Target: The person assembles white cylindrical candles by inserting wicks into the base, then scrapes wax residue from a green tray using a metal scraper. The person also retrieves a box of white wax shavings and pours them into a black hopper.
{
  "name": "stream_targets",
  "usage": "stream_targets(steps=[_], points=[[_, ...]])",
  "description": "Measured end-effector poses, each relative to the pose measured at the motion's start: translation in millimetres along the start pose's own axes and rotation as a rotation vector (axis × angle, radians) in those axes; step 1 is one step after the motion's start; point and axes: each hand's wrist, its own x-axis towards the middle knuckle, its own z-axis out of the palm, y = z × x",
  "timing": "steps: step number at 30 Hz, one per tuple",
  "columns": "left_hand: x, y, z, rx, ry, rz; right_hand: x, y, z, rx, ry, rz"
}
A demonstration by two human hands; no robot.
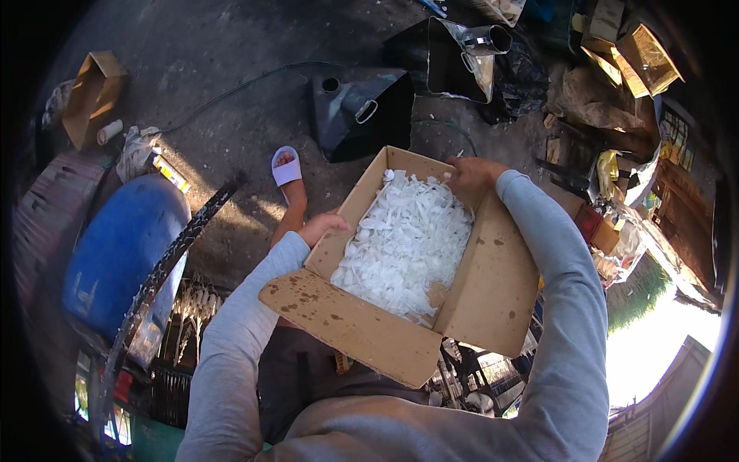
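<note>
I hold a cardboard box [496,281] in front of my belly, over the dark floor [231,38]. My left hand [323,227] grips the left wall of the box, with the thumb lying on the edge. My right hand [471,175] is bent over the far right corner and grips it there; I cannot see all of its fingers.

The box is long, brown and stiff. Two of its flaps stick out flat, one toward me and one to the right. The near flap has lots of dark spots on it, like dry splashes, and the right one has just a few.

Inside the box is a heap of white scraps [404,239]. They are thin, crinkly and jagged, and they look a bit shiny. They cover nearly all of the bottom, but near the close right corner some brown cardboard peeks through.

My gray sleeves [566,308] are soft and wrinkly. Past my left hand there is a foot in a pale purple slipper [285,165].

Beyond the box sits a black shape like a funnel [339,127], smooth and slanted, with a round hole and a shiny handle. Another dark one [459,73], with square edges and a round pipe, lies behind it. On my left is a big, round, blue barrel [123,254], and a rough, speckled, bent bar [165,281] crosses in front of it.
</note>
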Motion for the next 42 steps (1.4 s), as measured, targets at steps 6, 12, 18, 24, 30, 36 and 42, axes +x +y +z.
stream_targets(steps=[6,12,18,24,30,36,42], points=[[2,16,-3,-0.008,0.014,0.005,16,-1,-10,-0.084,-0.03,-0.02],[-3,30,-8,-0.022,-0.012,-0.056,15,-7,-16,-0.058,0.062,-0.005],[-3,22,-12,-0.042,0.019,0.028,13,-14,-8,-0.119,0.02,0.06],[8,16,-10,-0.078,0.025,0.15,21,-12,-29,-0.196,-0.032,0.033],[12,29,-16,-0.083,-0.064,-0.026,26,-14,-45,-0.183,-0.16,0.051],[5,16,-1,-0.197,-0.038,0.168,35,-14,-52,-0.229,-0.16,0.089],[17,15,-16,-0.205,-0.098,0.103,49,6,-59,-0.209,-0.185,-0.02]])
